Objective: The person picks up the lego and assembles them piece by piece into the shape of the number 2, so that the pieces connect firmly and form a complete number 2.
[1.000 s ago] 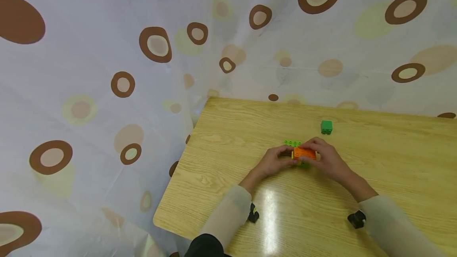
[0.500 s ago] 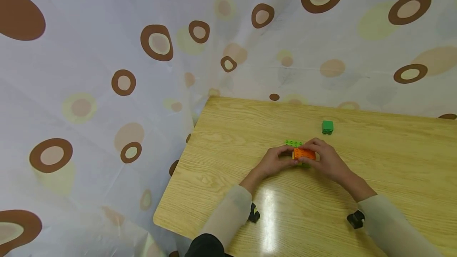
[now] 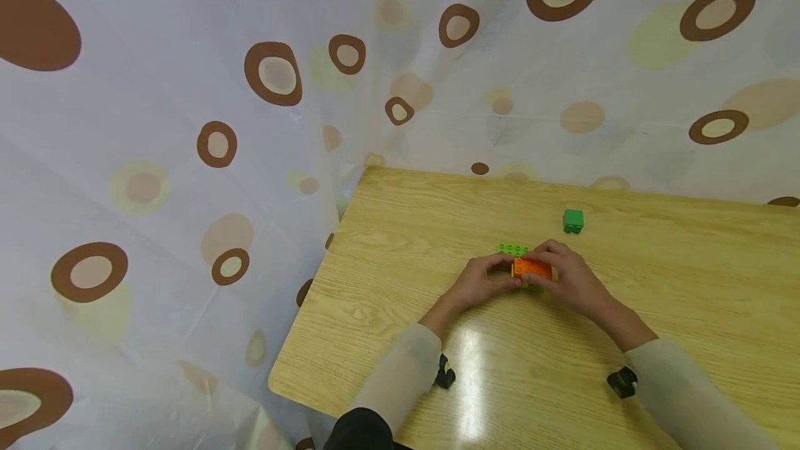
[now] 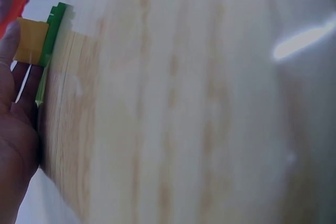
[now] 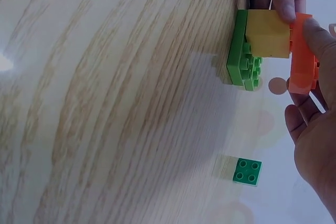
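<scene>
Head view: from my remote seat I see the left hand [image 3: 478, 286] and the right hand [image 3: 573, 283] meet at an orange brick [image 3: 530, 267] above the wood-grain counter [image 3: 425, 228].
Dark green brick [image 3: 572, 221]: beyond the hands on the counter, apart from them, lying with its studs toward the person.
Patterned sheet [image 3: 150, 123]: hangs behind and to the left, printed with brown rings and pale spots.
Black wrist devices [image 3: 623, 383]: one at each cuff of the pale sleeves [image 3: 400, 367].
In my way: both hands cover much of the work from above; my left wrist view catches only its edge.
Stud tops: too small for me to read.
Brick count: one orange, one yellow block [image 5: 268, 34], one dark green with four studs; whether the bright green studded base [image 3: 514, 249] is one piece or more, I cannot tell.
Orange brick: over the yellow block, overhanging toward the right hand; the yellow block stands on the green base.
Left fingers: pinching the yellow block with the thumb.
Right fingers: pinching the orange brick, thumb on the near side.
</scene>
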Motion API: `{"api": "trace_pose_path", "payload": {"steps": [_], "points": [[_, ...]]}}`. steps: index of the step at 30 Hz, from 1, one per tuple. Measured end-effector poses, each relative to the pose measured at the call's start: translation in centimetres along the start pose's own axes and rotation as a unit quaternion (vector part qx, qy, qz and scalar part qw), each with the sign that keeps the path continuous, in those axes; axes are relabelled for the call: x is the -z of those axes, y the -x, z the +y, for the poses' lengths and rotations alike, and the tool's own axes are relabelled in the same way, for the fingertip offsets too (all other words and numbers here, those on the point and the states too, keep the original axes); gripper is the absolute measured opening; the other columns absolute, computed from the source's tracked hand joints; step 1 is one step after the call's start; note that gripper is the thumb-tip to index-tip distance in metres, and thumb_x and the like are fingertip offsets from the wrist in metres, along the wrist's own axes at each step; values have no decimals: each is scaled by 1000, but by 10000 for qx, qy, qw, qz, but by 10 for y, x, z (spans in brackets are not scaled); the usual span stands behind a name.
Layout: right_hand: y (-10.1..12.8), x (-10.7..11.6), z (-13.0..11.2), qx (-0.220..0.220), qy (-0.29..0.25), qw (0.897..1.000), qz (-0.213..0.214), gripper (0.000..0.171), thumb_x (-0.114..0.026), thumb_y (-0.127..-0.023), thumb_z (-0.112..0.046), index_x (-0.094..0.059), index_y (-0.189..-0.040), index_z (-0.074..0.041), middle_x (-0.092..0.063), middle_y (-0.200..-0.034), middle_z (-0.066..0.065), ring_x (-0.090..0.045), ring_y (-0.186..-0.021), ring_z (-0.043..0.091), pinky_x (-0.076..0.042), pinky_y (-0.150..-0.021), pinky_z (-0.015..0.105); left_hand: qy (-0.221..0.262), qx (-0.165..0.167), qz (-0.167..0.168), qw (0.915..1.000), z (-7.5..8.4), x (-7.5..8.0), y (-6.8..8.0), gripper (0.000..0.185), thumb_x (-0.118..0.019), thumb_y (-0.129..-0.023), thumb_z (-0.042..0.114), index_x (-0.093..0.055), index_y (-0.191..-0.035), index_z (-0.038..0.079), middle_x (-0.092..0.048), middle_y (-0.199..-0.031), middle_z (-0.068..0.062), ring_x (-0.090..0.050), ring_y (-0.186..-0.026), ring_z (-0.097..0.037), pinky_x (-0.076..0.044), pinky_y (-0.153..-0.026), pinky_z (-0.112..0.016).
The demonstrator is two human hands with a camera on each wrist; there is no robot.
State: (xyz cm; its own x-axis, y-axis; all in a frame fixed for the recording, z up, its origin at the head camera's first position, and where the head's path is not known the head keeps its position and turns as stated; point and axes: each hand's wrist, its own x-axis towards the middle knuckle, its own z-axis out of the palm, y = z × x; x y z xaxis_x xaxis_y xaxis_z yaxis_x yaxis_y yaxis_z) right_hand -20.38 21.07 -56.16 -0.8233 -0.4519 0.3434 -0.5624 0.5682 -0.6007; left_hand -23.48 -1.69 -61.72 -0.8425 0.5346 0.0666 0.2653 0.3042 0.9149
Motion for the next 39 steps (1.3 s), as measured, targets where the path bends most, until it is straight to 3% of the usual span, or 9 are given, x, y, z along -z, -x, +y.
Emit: {"api": "trace_pose_path", "payload": {"steps": [11,19,39], "points": [[0,-5,-5,-74,205,9998,-44,30,-84,-92,-12,-76,-119,0,-64,-110,6,-61,-96,23,-57,-75,38,-204,-106,75,9997,0,1,4,43,-79,-97,31,-70,-138,18,-74,-129,7,-63,-121,0,-48,-106,-21],[-2,-5,-6,190,459,9988,6,29,-85,-90,-11,-77,-116,-1,-66,-110,6,-59,-98,22,-56,-76,43,-276,-50,197,9994,1,0,4,42,-80,-96,27,-72,-135,14,-75,-126,4,-64,-118,0,-47,-106,-20],[-4,-4,-9,352,808,9961,-95,31,-86,-89,-11,-77,-116,-1,-65,-109,6,-57,-97,22,-54,-75,42,-455,-235,174,9985,3,-2,2,39,-79,-98,27,-73,-134,15,-75,-127,5,-63,-117,3,-47,-103,-17]]}}
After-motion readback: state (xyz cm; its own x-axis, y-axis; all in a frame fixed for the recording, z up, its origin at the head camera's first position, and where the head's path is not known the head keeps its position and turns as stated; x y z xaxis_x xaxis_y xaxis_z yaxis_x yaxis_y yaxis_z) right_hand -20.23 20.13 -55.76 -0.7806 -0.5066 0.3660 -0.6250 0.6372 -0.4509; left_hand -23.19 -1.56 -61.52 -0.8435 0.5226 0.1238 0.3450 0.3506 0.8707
